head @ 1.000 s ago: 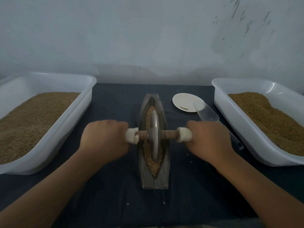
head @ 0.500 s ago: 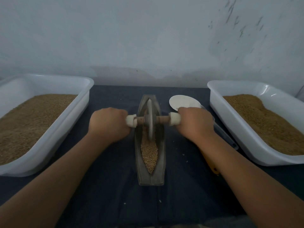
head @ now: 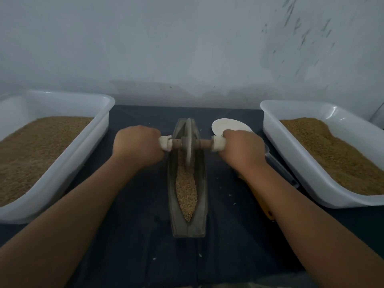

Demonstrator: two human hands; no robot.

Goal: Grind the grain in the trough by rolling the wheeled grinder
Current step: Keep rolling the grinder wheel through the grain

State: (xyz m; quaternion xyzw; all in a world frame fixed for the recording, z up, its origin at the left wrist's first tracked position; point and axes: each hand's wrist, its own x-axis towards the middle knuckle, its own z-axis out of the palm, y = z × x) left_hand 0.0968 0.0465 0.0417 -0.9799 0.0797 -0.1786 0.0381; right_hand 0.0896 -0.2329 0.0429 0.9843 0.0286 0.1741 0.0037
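The long, boat-shaped grey metal trough point(head: 188, 227) is lying lengthwise, running from near to far. Tan grain point(head: 186, 190) is filling its near groove. The grey disc grinder on a brown wooden axle point(head: 188, 146) is standing upright in the far half.

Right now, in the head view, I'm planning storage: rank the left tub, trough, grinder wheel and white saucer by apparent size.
1. left tub
2. trough
3. Unranked: grinder wheel shows edge-on; the right hand hides part of the white saucer.
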